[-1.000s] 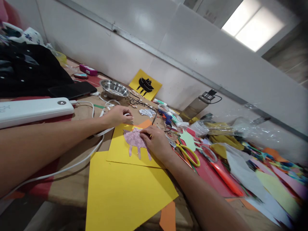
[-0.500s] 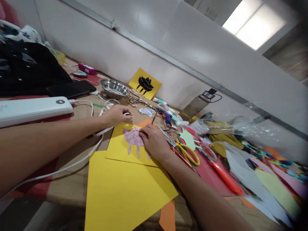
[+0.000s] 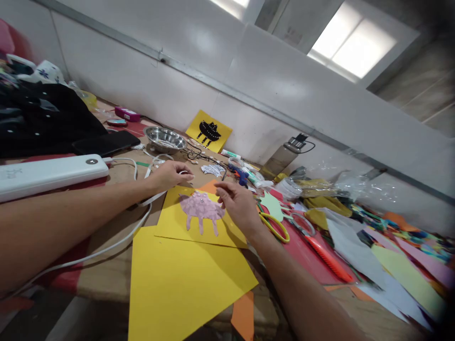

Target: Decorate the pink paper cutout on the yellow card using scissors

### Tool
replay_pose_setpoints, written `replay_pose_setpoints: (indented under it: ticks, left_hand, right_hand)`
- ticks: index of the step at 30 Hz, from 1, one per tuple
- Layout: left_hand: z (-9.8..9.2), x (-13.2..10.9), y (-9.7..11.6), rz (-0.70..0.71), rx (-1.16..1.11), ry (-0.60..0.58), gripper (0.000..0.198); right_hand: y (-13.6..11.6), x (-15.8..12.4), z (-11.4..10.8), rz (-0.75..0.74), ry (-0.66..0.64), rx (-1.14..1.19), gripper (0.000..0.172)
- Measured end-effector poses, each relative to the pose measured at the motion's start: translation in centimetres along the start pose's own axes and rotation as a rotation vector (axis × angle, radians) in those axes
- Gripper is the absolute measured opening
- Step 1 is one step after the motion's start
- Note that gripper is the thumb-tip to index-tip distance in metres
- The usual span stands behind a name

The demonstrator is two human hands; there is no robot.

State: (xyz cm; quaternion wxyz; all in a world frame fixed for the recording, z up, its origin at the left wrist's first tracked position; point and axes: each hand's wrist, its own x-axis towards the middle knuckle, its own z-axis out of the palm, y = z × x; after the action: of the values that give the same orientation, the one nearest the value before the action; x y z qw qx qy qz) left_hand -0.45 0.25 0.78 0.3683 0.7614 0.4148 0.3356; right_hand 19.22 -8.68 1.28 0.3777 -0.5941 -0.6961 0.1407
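A pinkish-purple paper cutout (image 3: 201, 210) with three legs lies on a small yellow card (image 3: 170, 222). Tiny bead-like pieces show on its upper part. My right hand (image 3: 237, 204) hovers by the cutout's right edge, fingers loosely bent and apart, with nothing visible in them. Beyond the card's upper left corner, my left hand (image 3: 168, 175) is closed, fingertips together around a small whitish bit too small to name. Beneath the card is a larger yellow sheet (image 3: 185, 284). A steel bowl (image 3: 164, 140) with small pale pieces inside stands behind my left hand.
A yellow card with a black cutout (image 3: 209, 132) leans on the wall. To the right are a blue glue gun (image 3: 241, 177), yellow-handled scissors (image 3: 275, 227), an orange-red cutter (image 3: 329, 258) and a bottle (image 3: 280, 158). A white power bank (image 3: 53, 173) trails a cable at left.
My right hand has lifted off the cutout and shifted right, uncovering its top and right side. My left hand stays near the card's upper left corner. The view has tilted slightly upward.
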Motion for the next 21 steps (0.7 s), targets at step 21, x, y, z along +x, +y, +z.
replay_pose_setpoints:
  ticks: [21]
  left_hand:
    - [0.0, -0.6, 0.8, 0.158, 0.230, -0.157, 0.026]
  right_hand:
    - [-0.7, -0.6, 1.6, -0.186, -0.080, -0.250, 0.013]
